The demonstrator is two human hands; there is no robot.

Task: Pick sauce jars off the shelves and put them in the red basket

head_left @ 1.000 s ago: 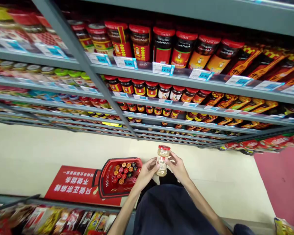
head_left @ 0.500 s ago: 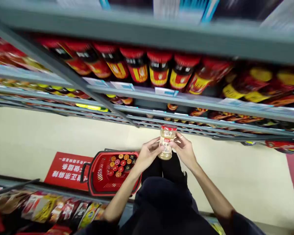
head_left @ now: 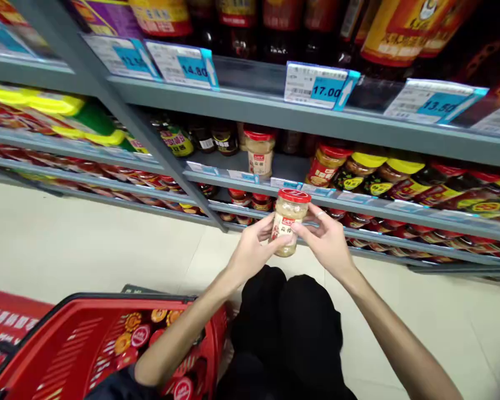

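A small glass jar (head_left: 289, 221) with a red lid and pale beige contents is held upright between both my hands, in front of the grey shelves. My left hand (head_left: 250, 254) grips its left side with fingers curled round it. My right hand (head_left: 328, 240) pinches its right side, a ring on one finger. A matching jar (head_left: 259, 153) with a red lid stands alone on the shelf (head_left: 250, 173) just behind and above the held jar. My dark-trousered knees are below, bent low.
A red shopping basket (head_left: 70, 339) with several jars in it sits on the floor at lower left. Shelves full of sauce jars and bottles run across the top, with blue price tags (head_left: 316, 84). Cream floor tiles (head_left: 87, 239) lie under the shelves.
The view has dropped much lower, to the bottom shelves, and the basket now sits close at lower left. Both hands kept hold of the jar, now nearer the shelf with the matching jar.
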